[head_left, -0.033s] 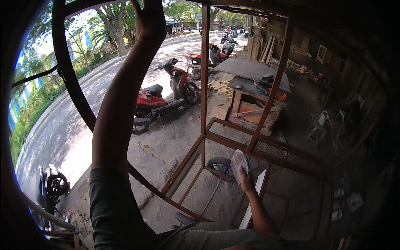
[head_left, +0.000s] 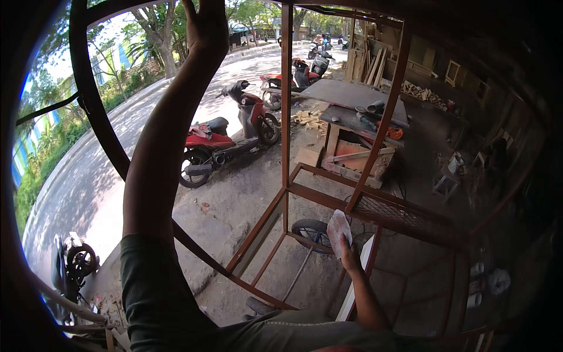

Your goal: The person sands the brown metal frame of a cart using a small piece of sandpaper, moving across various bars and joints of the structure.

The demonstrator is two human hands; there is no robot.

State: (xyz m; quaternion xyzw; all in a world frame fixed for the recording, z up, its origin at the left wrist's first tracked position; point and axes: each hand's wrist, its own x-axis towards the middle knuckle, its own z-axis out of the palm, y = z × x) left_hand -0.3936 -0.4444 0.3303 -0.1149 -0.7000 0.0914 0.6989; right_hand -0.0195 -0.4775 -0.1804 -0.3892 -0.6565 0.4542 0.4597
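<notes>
My left arm reaches up across the left side, and my left hand (head_left: 207,29) is at the top edge by the upper bar of a brown frame (head_left: 285,117). Its thumb points upward; the other fingers run out of the picture, so whether they grip anything is hidden. Lower right, my right hand (head_left: 352,258) is closed on a flat, pale, brown-stained sheet (head_left: 337,229) that looks like sandpaper. The sheet stands tilted upward, beside a wheel (head_left: 312,236) and a white-faced strip (head_left: 359,281) of the frame.
Brown uprights and rails surround me, with a mesh panel (head_left: 404,212) at right. Beyond stands a workbench (head_left: 358,97) with tools on it, near scattered wood offcuts (head_left: 311,119). A red motorbike (head_left: 211,139) is parked between frame and road. Another motorbike (head_left: 73,264) shows at lower left.
The view has shifted slightly, so the parked motorbike and my left arm sit a little further left. The sheet in my right hand has turned slightly.
</notes>
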